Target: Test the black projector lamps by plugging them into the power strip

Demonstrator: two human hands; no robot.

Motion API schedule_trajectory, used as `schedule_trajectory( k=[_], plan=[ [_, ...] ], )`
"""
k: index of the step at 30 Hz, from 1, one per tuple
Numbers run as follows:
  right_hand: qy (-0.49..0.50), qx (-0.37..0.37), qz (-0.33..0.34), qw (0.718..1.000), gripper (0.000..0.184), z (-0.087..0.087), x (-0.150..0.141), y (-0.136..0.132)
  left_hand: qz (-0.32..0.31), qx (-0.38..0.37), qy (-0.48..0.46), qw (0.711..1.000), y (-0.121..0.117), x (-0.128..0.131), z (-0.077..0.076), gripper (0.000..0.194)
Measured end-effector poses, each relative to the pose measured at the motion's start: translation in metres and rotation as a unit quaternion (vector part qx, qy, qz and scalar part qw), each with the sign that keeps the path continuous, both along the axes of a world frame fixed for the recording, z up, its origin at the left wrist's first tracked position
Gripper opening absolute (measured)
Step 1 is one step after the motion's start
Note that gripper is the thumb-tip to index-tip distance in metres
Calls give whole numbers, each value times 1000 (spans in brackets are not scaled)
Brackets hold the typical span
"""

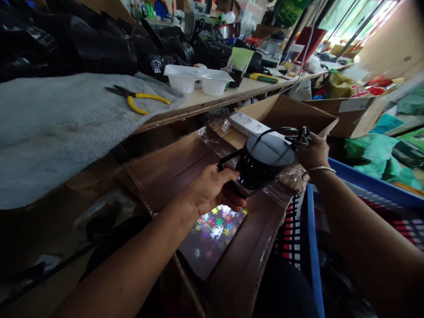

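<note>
My left hand grips a black cylindrical projector light by its near side, thumb on top of the housing and fingers beneath. Coloured snowflake patterns from it fall on a pale sheet lying in the open cardboard box below. My right hand is closed around a bundled black power cord just right of the projector. Behind the projector, a white power strip rests at the box's far end, partly hidden by the projector and cord.
On the workbench are yellow-handled pliers on a grey cloth, white plastic tubs and a yellow-green utility knife. Black devices crowd the left rear. A blue-rimmed basket stands at the right, beside the box.
</note>
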State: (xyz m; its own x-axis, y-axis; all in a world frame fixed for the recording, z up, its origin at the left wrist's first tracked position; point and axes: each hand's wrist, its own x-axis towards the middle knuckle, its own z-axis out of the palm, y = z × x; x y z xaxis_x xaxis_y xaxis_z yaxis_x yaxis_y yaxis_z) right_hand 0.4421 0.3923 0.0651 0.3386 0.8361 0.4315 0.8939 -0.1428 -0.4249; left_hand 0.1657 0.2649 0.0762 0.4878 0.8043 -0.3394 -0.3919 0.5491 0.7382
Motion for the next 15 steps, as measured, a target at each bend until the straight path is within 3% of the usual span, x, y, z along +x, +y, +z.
schedule_trajectory(
  k=[7, 15],
  plan=[
    [-16, 30, 19, 999, 23, -5, 7, 4, 5, 6, 1, 1000, 0, -1, 1, 16],
    [-2, 36, 25, 999, 12, -3, 3, 2, 0, 19, 1, 1000, 0, -2, 3, 17]
  ],
)
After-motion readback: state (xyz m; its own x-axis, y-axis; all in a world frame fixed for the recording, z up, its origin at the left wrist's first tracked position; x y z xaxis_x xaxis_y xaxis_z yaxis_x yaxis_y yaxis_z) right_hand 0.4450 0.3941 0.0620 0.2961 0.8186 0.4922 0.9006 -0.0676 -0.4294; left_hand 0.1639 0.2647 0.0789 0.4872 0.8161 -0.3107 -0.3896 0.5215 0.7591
